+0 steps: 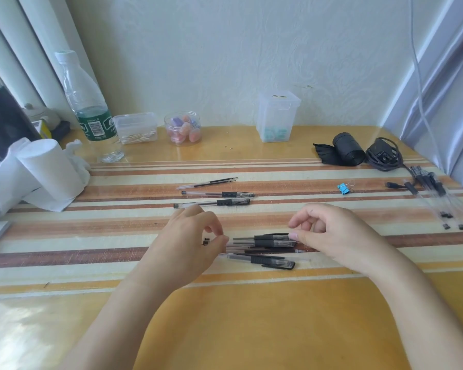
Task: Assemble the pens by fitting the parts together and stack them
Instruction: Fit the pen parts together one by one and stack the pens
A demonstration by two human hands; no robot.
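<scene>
The pile of pen parts (pixel 265 249) lies between both hands, with two assembled pens (pixel 219 198) at its 12 o'clock. At 9 o'clock the left hand (pixel 190 241) curls, thumb and forefinger tips together; whether they pinch anything I cannot tell. At 3 o'clock the right hand (pixel 334 236) is loosely curled, its thumb touching the top pen (pixel 271 237).

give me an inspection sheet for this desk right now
surface: glossy striped table
job's things: pen pile front centre; two pens and a thinner piece behind it; pen bundle far right; black parts by left hand
clutter: water bottle, cotton swab box, jar, clear box, binder clip, paper rolls, black roll
grippers: left hand fingertips pinched at pile's left end, grip unclear; right hand thumb touches right end
cables: coiled charger cable back right; white cable on wall
surroundings: pale wall
</scene>
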